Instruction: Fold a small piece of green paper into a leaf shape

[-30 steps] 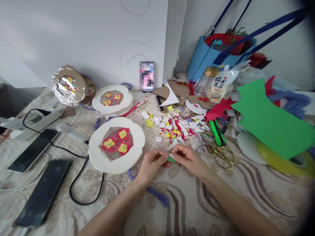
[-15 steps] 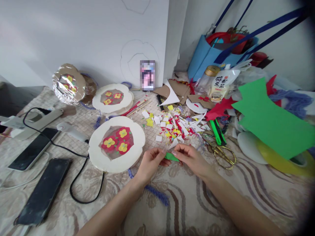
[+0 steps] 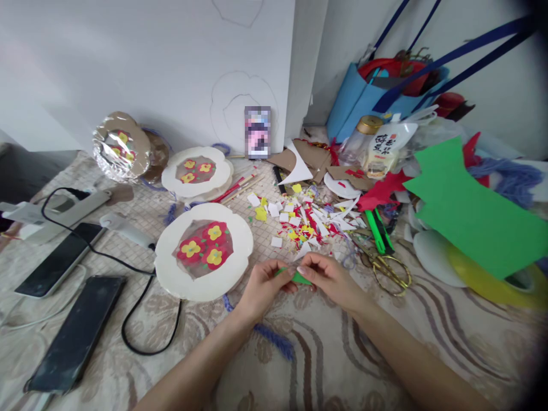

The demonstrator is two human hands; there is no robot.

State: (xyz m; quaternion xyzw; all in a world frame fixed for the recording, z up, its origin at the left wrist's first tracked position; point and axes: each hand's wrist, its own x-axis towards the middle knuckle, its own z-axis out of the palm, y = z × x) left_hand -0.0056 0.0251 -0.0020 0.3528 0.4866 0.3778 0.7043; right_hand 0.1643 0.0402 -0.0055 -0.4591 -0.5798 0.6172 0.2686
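Head view: both hands (image 3: pixel 262 286) pinch a small, green, partly hidden paper piece (image 3: pixel 302 278).

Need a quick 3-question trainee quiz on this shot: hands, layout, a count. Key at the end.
1. True or false: the left hand and the right hand both hold the small green paper.
2. Which of these lies nearest the right hand? A) blue bag B) gold-handled scissors C) power strip
3. How many yellow flower shapes show inside the white scalloped frame nearest the left hand?

Key: 1 true; 2 B; 3 three.
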